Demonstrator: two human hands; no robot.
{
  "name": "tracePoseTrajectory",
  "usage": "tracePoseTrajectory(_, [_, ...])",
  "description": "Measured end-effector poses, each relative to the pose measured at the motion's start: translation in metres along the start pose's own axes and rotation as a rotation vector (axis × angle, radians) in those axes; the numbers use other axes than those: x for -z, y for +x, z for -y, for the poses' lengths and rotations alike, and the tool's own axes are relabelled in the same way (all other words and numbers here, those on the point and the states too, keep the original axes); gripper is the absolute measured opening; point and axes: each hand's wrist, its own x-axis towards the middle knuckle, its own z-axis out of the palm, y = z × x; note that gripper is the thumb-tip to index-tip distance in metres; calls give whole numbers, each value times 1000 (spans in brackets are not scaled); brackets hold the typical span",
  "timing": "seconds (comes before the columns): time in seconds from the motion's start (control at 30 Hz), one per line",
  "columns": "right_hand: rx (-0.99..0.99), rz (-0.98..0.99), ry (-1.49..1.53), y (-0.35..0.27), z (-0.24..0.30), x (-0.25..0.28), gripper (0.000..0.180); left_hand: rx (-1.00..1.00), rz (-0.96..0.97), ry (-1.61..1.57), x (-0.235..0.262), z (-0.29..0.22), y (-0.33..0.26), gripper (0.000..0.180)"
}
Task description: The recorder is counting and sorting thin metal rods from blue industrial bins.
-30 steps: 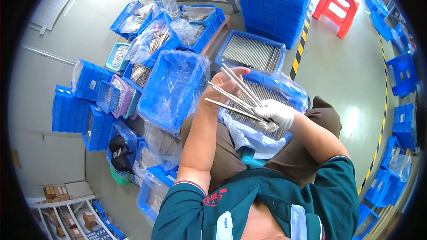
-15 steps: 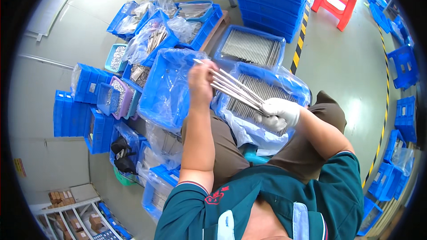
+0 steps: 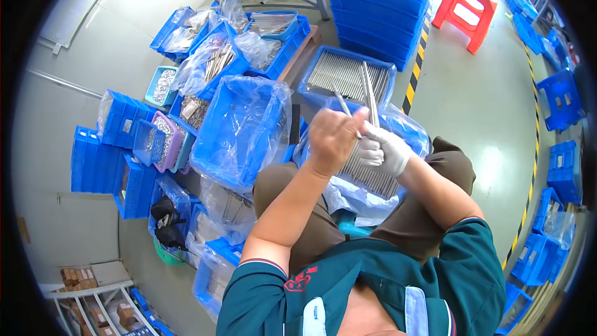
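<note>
My bare left hand (image 3: 336, 140) is closed around a thin metal rod (image 3: 341, 101) whose tip sticks up past the fingers. Beside it, nearly touching, my right hand (image 3: 384, 154) in a white glove grips a small bundle of metal rods (image 3: 370, 96) pointing away from me. Both hands are above a blue crate (image 3: 411, 129) lined with plastic film, where many similar rods (image 3: 373, 180) lie in a row. My hands and forearms hide part of that crate.
To the left stands a lined blue crate (image 3: 205, 155). Beyond my hands is another crate of rods (image 3: 317, 62), with a tall stack of blue crates (image 3: 373, 18) behind it. A red stool (image 3: 463, 12) stands at the far right. Small bins (image 3: 168, 143) crowd the left.
My left hand has moved right and nearer, next to the gloved one. The bundle has swung from pointing left to pointing away, and one rod is now apart from it in my left hand.
</note>
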Motion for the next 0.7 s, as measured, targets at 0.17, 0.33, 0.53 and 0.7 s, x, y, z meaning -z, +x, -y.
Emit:
tracePoseTrajectory(0.17, [141,-287,-42,0,0,-14,27,-88,15,61,-18,-13,1,34])
tracePoseTrajectory(0.33, [157,-183,-110,-14,16,-20,31,-79,151,50,-12,-21,-3,35])
tracePoseTrajectory(0.53, [266,-424,-693,-19,30,-14,30,679,448,-572,-1,-24,-11,48])
tracePoseTrajectory(0.7, [309,-531,-1146,-26,25,-33,18,1637,-76,-1070,1,54,-48,22])
